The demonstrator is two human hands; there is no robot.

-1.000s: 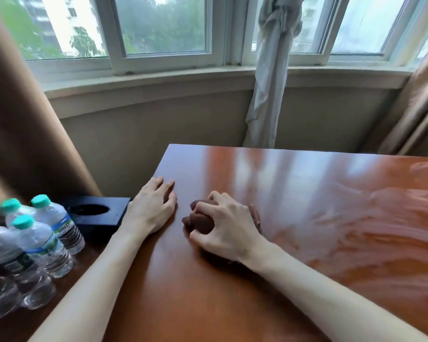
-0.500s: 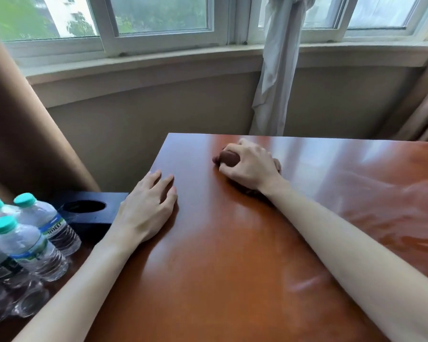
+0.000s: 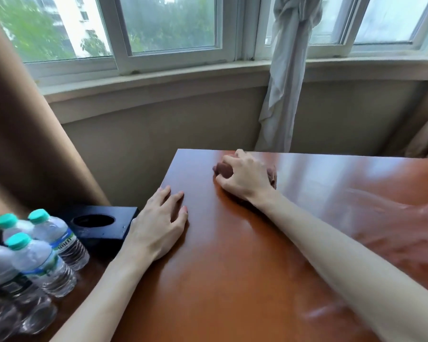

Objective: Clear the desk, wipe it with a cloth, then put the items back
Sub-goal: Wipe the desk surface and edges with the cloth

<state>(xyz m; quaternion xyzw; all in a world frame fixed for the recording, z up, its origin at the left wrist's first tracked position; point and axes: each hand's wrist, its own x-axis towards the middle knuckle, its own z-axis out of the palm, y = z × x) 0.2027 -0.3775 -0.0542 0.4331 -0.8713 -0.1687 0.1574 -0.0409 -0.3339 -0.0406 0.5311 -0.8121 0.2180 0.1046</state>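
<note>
Head view: right hand [image 3: 245, 177] grips the bunched brown cloth [image 3: 224, 169] in curled fingers, now at the desk [image 3: 232, 280] far edge, upper centre of frame, carried there from mid-desk a second ago; wiping judged under way. Cloth long axis runs left-right, one end poking left. Left hand [image 3: 158, 225] flat, fingers straight, at left edge; water bottles [image 3: 42, 253] lower left, off the desk

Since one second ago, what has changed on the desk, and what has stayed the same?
The right hand, gripping the brown cloth, has slid it away from the person, from mid-desk beside the left hand to near the far edge of the desk. Nothing was picked up or released. The left hand stays flat on the desk's left edge; the water bottles and black box are unmoved.
</note>
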